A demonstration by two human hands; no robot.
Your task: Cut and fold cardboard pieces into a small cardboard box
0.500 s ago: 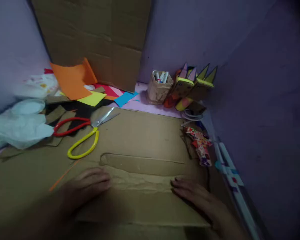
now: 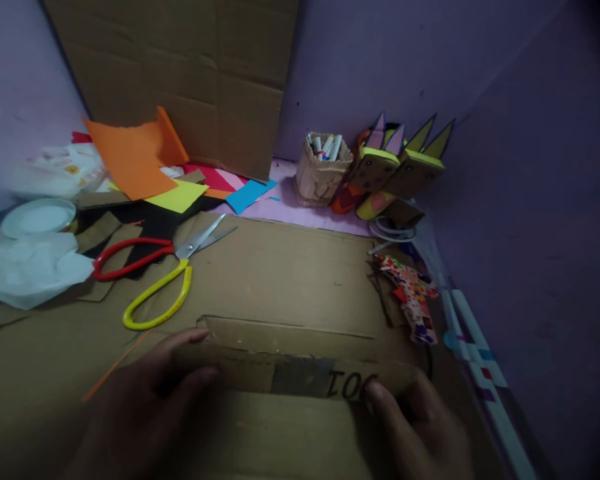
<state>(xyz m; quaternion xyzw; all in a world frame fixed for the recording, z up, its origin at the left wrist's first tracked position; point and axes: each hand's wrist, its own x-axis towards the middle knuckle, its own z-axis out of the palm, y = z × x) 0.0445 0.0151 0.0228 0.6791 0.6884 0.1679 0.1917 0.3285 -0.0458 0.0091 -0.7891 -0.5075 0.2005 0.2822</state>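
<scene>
Between my hands a piece of cardboard [image 2: 250,375] has a raised strip along its far side, with a grey patch and black printed characters on it. My left hand [image 2: 155,393] pinches the left end of that strip, thumb on the near face and fingers behind. At the right end my right hand [image 2: 415,413] grips it too, its thumb on the print. A pair of scissors [image 2: 183,250] with one red and one yellow handle lies spread beyond my left hand. Under everything is a larger cardboard sheet [image 2: 290,267].
Orange paper [image 2: 130,157], yellow paper [image 2: 180,197] and a white plastic bag [image 2: 30,263] lie at the left. A marker holder [image 2: 323,173] and horned cardboard figures [image 2: 380,163] stand by the wall. A patterned scrap [image 2: 413,293] sits at the right. Tall cardboard [image 2: 180,67] leans behind.
Both hands have gone from lying on the cardboard to gripping its strip by the ends. The strip is now lifted, showing the printed face. The view has shifted slightly.
</scene>
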